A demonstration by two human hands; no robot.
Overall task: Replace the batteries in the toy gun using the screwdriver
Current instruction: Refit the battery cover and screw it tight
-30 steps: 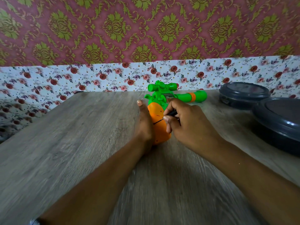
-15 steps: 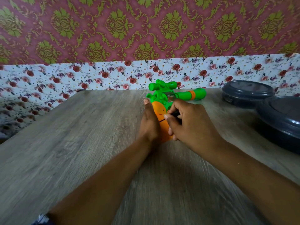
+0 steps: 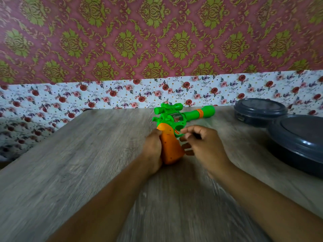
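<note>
The toy gun (image 3: 171, 144) stands on the wooden table (image 3: 83, 165) with its orange grip down. Its green barrel, with a scope on top, points right. My left hand (image 3: 153, 149) clasps the left side of the grip and holds it upright. My right hand (image 3: 204, 147) hovers just right of the grip, below the trigger guard, with curled fingers whose tips nearly touch the orange plastic. A small dark piece of the screwdriver (image 3: 197, 136) shows between its thumb and fingers; the rest is hidden in the hand.
Two dark round lidded containers sit at the right: a smaller one (image 3: 258, 110) by the wall and a larger one (image 3: 300, 144) nearer me. Flowered wallpaper backs the table's far edge.
My right hand, which pressed the screwdriver against the grip, has drawn back to the right, uncovering more of the orange grip. The left hand stays on the gun.
</note>
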